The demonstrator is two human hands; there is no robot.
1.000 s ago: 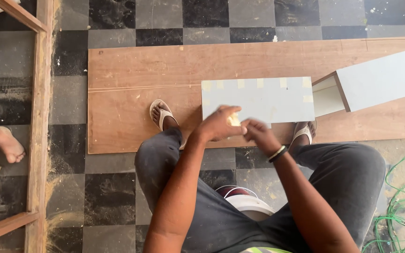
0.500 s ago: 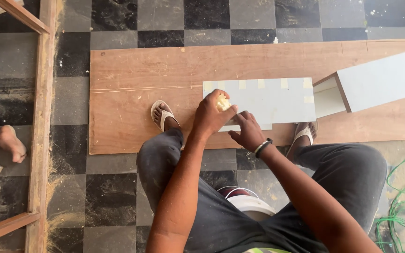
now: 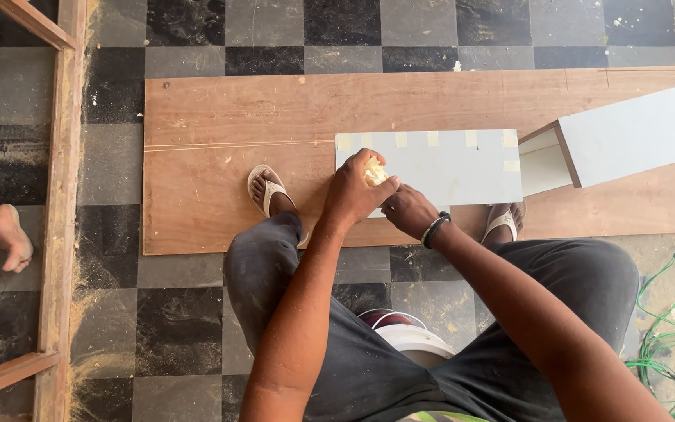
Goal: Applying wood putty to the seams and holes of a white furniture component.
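A white rectangular panel (image 3: 451,166) lies on a long brown plywood board (image 3: 236,117) on the floor, with several short strips of pale tape along its far edge. My left hand (image 3: 353,191) rests on the panel's near left corner, closed around a pale yellowish lump that looks like tape (image 3: 375,172). My right hand (image 3: 408,209), with a dark bracelet at the wrist, sits just below and to the right. Its fingertips are pinched against the same lump. Both of my sandalled feet stand on the board's near edge.
A white box-like cabinet piece (image 3: 634,141) lies open-ended at the right on the board. A wooden frame (image 3: 60,195) runs down the left, with another person's bare foot (image 3: 5,234) beyond it. Green cable (image 3: 669,336) coils at lower right. A white bucket (image 3: 412,340) sits between my legs.
My left hand has moved up from the panel's near edge onto the panel with the pale lump. My right hand has followed close below it.
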